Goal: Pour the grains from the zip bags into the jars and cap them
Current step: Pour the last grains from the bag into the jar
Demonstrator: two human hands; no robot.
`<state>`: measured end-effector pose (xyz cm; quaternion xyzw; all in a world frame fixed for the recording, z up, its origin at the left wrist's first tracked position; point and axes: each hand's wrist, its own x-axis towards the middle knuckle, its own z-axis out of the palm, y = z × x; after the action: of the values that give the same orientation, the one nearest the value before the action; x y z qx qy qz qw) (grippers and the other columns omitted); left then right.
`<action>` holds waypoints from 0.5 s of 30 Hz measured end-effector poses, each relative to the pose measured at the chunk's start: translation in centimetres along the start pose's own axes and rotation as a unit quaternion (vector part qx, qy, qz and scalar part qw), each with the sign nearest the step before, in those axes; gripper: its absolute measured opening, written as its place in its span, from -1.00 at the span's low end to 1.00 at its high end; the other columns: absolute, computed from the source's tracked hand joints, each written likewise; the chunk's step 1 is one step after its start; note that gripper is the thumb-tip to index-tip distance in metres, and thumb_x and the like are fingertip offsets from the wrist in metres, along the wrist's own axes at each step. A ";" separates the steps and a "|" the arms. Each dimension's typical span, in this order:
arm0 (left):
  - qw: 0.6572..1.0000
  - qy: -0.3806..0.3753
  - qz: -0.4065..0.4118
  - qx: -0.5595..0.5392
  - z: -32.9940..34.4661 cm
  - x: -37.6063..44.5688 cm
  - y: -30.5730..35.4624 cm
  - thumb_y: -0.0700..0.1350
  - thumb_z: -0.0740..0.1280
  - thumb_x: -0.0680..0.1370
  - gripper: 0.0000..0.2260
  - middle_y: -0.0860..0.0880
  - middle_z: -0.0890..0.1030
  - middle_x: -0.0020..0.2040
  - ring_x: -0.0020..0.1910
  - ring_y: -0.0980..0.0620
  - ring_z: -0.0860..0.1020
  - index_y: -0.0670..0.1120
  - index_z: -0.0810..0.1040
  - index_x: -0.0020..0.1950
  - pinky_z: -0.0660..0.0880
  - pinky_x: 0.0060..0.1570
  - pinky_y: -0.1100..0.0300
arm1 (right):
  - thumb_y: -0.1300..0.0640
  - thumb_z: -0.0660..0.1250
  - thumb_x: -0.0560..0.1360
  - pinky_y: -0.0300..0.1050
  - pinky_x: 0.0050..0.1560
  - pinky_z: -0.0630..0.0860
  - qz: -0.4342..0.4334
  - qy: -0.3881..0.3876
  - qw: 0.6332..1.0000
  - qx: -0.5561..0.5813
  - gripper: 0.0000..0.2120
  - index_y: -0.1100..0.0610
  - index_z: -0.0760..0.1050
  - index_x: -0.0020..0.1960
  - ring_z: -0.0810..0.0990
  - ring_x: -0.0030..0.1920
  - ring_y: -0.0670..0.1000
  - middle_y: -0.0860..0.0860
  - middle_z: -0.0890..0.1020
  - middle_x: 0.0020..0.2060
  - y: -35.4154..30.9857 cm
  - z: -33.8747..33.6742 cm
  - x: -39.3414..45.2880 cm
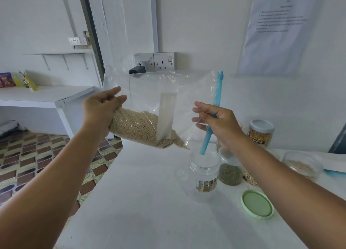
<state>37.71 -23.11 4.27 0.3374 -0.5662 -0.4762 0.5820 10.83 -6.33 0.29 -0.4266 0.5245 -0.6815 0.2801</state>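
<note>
Two hands (101, 108) (217, 123) raised, tilting zip bag (159, 106) sideways over jar (204, 172).

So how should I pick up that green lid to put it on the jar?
Take the green lid by its rim, coming straight down from above. It lies flat on the white table, right of the empty jar, so only its thin round edge offers fingers something to pinch. Both hands are busy with the bag now.
</note>
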 end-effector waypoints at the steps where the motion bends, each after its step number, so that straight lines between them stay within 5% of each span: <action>1: 1.000 0.000 0.001 0.003 0.0 0.0 0.0 -0.22 0.60 0.44 -0.71 0.07 0.62 -0.22 -0.27 0.08 0.60 0.00 0.74 0.12 0.65 0.10 0.04 | 0.30 0.35 0.63 -0.05 0.11 0.69 0.002 0.002 1.000 0.002 -0.71 0.11 0.64 0.31 0.75 0.07 0.07 0.00 0.73 0.14 0.0 0.1 -0.1; 15: 1.000 -0.010 0.024 -0.001 -0.3 1.7 2.3 -0.23 0.61 0.43 -0.77 0.00 0.68 -0.24 -0.34 0.14 0.58 0.01 0.76 0.03 0.61 -0.19 0.29 | 0.31 0.38 0.61 -0.01 0.11 0.69 0.005 0.014 0.999 0.033 -0.70 0.11 0.65 0.30 0.75 0.08 0.08 0.00 0.74 0.13 -0.4 0.0 -0.6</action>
<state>38.26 -24.02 6.99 0.3181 -0.5793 -0.4660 0.5882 11.18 -5.74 0.49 -0.4051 0.5076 -0.7030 0.2899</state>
